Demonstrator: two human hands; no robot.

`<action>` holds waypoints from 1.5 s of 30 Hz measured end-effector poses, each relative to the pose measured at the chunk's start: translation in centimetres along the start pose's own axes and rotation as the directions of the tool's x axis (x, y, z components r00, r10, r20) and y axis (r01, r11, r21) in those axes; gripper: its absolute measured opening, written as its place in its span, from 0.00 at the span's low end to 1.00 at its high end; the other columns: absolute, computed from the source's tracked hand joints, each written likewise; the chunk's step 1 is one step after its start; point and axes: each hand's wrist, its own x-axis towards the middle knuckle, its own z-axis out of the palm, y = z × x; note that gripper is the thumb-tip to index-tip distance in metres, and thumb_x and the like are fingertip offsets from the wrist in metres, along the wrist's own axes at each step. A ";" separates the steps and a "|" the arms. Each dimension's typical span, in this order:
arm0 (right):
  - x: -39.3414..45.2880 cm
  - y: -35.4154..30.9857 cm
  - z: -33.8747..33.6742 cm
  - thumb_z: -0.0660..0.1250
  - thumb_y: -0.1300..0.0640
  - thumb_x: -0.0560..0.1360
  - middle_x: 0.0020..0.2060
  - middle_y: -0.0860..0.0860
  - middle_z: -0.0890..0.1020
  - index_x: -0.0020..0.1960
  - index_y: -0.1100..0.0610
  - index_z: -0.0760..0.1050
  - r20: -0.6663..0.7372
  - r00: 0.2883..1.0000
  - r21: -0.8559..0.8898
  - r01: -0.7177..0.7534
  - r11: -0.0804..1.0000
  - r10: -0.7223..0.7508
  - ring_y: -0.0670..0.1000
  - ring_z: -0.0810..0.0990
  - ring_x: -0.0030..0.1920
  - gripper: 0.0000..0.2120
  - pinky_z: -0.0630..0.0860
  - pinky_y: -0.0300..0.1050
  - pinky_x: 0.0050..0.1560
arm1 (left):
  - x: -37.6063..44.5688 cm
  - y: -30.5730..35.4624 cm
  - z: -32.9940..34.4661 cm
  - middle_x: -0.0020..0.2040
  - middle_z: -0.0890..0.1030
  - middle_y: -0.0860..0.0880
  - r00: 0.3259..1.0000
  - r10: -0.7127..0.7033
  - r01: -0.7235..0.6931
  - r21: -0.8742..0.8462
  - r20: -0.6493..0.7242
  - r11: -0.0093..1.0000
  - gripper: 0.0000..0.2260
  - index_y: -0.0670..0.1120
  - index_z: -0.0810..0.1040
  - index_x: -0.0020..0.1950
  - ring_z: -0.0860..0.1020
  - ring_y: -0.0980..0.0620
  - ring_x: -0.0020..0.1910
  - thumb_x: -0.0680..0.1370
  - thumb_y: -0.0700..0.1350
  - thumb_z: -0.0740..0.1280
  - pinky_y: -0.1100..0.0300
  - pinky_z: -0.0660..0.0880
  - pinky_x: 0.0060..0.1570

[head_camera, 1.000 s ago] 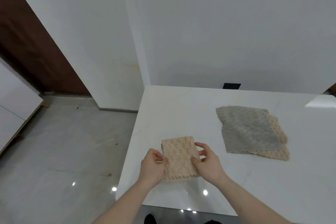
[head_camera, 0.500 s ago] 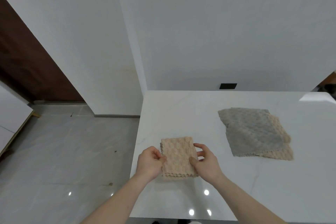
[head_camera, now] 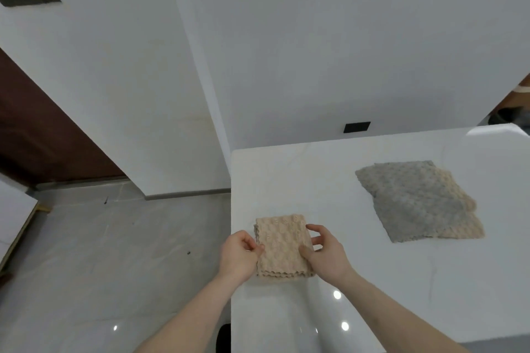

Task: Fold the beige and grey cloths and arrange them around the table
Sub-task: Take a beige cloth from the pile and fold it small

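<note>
A folded beige cloth (head_camera: 282, 246) lies near the left edge of the white table (head_camera: 329, 186). My left hand (head_camera: 239, 256) pinches its left side with curled fingers. My right hand (head_camera: 325, 252) grips its right side, thumb on top and fingers along the edge. Farther right on the table a grey cloth (head_camera: 413, 198) lies spread flat over another beige cloth (head_camera: 464, 228), which shows only along the right and lower edges.
The table's left edge drops to a grey tiled floor (head_camera: 100, 252). White walls stand behind the table, with a small black socket plate (head_camera: 357, 127) low on the back wall. A dark wooden door (head_camera: 37, 135) is far left.
The view has swung left and down, so the table sits farther right in the frame. Both hands stay on the folded beige cloth, which has shifted slightly toward the table's left edge.
</note>
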 end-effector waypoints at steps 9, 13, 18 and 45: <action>-0.9 -3.2 8.8 0.70 0.56 0.76 0.50 0.48 0.81 0.68 0.47 0.71 -0.135 0.988 0.060 -0.061 0.996 0.069 0.43 0.83 0.43 0.22 0.74 0.30 0.30 | 7.0 -3.0 -7.6 0.29 0.78 0.52 0.966 0.092 -0.113 0.075 0.244 0.991 0.12 0.49 0.75 0.36 0.73 0.58 0.26 0.73 0.44 0.77 0.66 0.69 0.29; -1.7 -3.8 9.6 0.71 0.55 0.76 0.51 0.48 0.81 0.69 0.47 0.71 -0.197 0.976 0.092 -0.072 0.993 0.089 0.42 0.83 0.41 0.23 0.75 0.31 0.30 | 7.8 -2.4 -7.9 0.35 0.82 0.51 0.952 0.119 -0.151 0.092 0.281 0.984 0.07 0.50 0.78 0.39 0.78 0.56 0.32 0.74 0.43 0.75 0.67 0.71 0.31; -2.1 -4.3 8.2 0.71 0.54 0.75 0.51 0.48 0.80 0.70 0.48 0.69 -0.233 0.969 0.113 -0.054 0.992 0.079 0.43 0.83 0.45 0.25 0.75 0.31 0.31 | 7.6 -0.7 -6.9 0.45 0.84 0.48 0.935 0.157 -0.185 0.057 0.318 0.981 0.03 0.49 0.79 0.44 0.80 0.52 0.39 0.76 0.41 0.70 0.67 0.73 0.26; 18.5 -7.6 4.8 0.71 0.56 0.76 0.51 0.47 0.80 0.72 0.48 0.67 -0.386 0.886 0.230 -0.178 0.957 0.258 0.44 0.83 0.45 0.27 0.75 0.31 0.29 | 28.7 9.0 0.7 0.53 0.79 0.55 0.810 0.262 -0.367 0.105 0.524 0.924 0.11 0.55 0.76 0.49 0.81 0.53 0.43 0.80 0.38 0.64 0.62 0.76 0.34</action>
